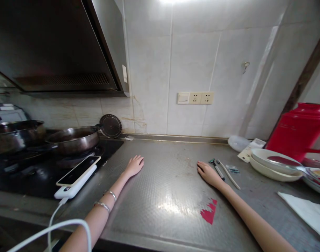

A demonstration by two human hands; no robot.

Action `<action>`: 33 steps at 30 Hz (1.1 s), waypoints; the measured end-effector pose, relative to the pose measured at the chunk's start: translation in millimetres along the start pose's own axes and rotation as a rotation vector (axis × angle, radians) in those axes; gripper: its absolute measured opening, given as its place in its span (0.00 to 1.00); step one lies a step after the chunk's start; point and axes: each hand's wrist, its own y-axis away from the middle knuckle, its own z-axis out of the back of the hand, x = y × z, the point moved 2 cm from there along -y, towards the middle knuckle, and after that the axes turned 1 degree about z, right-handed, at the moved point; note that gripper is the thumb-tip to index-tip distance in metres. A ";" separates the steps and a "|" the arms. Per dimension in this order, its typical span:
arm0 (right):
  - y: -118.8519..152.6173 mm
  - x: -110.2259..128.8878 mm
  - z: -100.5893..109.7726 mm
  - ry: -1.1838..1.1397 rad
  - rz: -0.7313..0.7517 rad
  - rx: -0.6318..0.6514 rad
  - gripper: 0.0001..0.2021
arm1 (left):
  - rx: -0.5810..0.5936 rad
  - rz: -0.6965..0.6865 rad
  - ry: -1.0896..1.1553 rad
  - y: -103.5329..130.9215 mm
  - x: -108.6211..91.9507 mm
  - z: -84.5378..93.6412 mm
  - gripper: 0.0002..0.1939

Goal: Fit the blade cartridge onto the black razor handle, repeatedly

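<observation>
My left hand [134, 166] lies flat on the metal countertop [160, 175], palm down, with nothing in it. Two silver bracelets [107, 201] circle that forearm. On the other side, my right hand [208, 173] also rests palm down on the counter, its fingers stretched out. Just right of it are a razor [218, 169] with a dark handle and a thin, pale, curved stick [229, 175]. A small clear packet [232, 169] with teal bits lies beyond them. Nearer the front edge, a torn red patch [209, 211] shows on the metal.
At left, a pan [74, 140] and a pot [16, 136] stand on the black stove. A phone [78, 171] sits on a white power bank [77, 182] with a cable. At right are stacked bowls [275, 168], a red thermos [296, 133] and white paper [304, 210].
</observation>
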 end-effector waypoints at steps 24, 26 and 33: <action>20.8 -28.7 83.2 0.290 -0.486 0.046 0.10 | -0.023 0.004 0.018 1.0 -2.4 5.1 0.23; 22.1 -28.2 78.7 0.324 -0.513 0.087 0.09 | -0.021 0.005 0.014 1.2 -2.7 5.6 0.23; 20.5 -30.3 65.2 0.344 -0.504 0.155 0.10 | -0.038 0.001 0.018 0.3 -1.8 5.2 0.22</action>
